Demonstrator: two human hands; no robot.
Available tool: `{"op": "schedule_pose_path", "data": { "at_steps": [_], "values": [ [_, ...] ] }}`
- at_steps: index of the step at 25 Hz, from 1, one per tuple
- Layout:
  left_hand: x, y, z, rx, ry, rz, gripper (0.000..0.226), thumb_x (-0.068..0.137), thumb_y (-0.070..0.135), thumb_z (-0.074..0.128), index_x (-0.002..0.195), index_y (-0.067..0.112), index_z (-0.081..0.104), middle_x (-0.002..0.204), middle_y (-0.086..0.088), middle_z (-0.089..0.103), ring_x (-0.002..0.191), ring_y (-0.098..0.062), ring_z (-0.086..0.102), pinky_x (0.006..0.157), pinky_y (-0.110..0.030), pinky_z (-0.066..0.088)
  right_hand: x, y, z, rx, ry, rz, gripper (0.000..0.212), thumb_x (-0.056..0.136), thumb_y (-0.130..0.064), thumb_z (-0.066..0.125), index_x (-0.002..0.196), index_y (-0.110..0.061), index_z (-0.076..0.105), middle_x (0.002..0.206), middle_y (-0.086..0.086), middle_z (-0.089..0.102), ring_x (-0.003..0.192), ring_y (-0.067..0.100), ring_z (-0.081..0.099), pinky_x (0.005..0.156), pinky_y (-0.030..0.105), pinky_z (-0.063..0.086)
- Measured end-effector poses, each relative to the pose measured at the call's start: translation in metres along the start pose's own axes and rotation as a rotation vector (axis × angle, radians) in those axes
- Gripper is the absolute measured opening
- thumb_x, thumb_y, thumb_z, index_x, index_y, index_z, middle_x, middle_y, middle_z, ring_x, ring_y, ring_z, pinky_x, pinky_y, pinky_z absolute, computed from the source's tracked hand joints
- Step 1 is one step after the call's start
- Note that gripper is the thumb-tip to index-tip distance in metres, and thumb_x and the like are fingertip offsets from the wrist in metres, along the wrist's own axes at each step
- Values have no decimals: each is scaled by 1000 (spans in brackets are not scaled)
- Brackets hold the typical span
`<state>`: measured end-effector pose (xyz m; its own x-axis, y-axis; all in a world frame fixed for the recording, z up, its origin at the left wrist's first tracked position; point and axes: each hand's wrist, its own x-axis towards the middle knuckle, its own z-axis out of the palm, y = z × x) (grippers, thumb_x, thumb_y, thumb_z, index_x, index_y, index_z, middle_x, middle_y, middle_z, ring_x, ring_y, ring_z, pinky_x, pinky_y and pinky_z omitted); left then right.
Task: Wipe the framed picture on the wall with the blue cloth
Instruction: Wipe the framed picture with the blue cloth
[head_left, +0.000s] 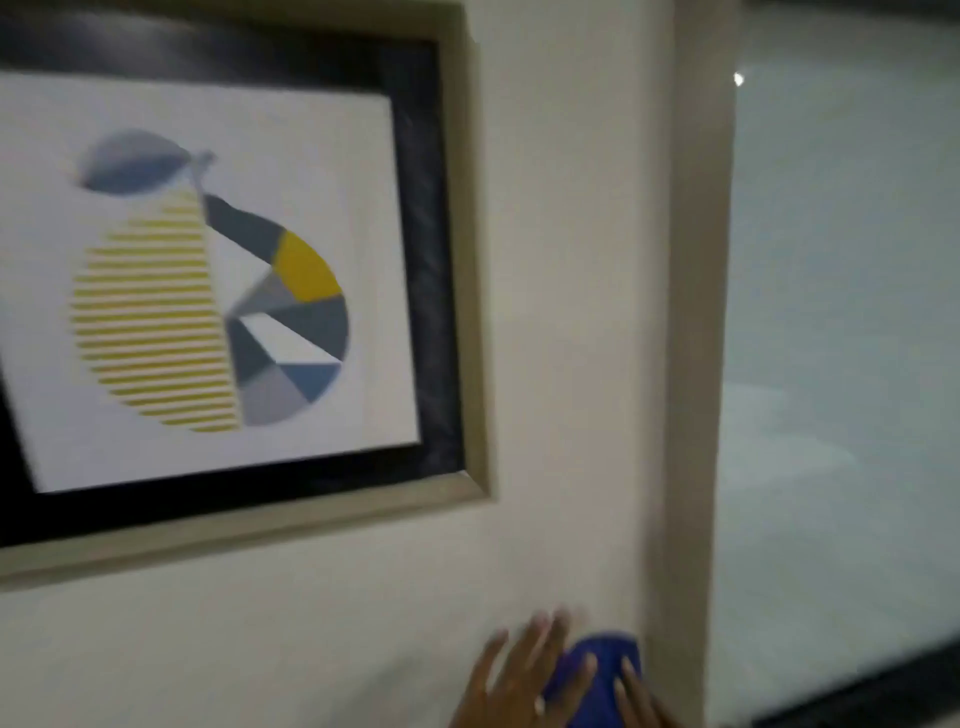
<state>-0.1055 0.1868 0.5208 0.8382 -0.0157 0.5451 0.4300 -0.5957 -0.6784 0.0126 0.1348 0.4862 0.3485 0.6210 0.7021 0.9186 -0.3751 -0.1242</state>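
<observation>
**Cloth low on wall, picture untouched**

No readable writing, brand or label anywhere; the whole view is motion-blurred.

Framed picture (228, 280) hangs on the cream wall (561, 312), upper left, tilted in view, left part cut off by the edge. Pale outer frame, black inner border, white print of a pear shape: yellow stripes on one half, grey, yellow and blue wedges on the other, grey leaf on top.

Blue cloth (602, 675) sits at the bottom edge, below and right of the frame, well apart from it. Two hands show there. Left hand (519, 680) has fingers spread, laid over the cloth's left side. Right hand (636, 699) is mostly cut off; its fingers rest on the cloth's right side. Whether either grip actually pinches the cloth: cannot tell, too blurred.

Right of the cloth the wall ends at a corner strip (696, 364). Beyond it, a pale glassy panel (841, 312) with one small bright spot near its top. Nothing stands between cloth and picture.
</observation>
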Motion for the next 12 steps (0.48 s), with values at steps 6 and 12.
{"op": "schedule_pose_path", "data": {
  "at_steps": [6, 12],
  "values": [
    [53, -232, -120, -112, 179, -472, 76, 94, 55, 41, 160, 22, 21, 169, -15, 16, 156, -29, 11, 121, -45, 11, 156, -88, -151, 603, 613, -82, 54, 102, -43, 27, 134, -8, 52, 141, 15, 50, 123, 28, 49, 100, 34, 38],
    [39, -320, -113, 90, 17, -484, 76, 96, 62, 39, 158, 20, 28, 168, -15, 16, 154, -34, 19, 122, -51, 15, 201, -144, -128, 329, 299, 0, 83, 92, -67, 11, 146, -12, 41, 157, 5, 22, 136, 29, 37, 95, 44, 46]
  ]
}}
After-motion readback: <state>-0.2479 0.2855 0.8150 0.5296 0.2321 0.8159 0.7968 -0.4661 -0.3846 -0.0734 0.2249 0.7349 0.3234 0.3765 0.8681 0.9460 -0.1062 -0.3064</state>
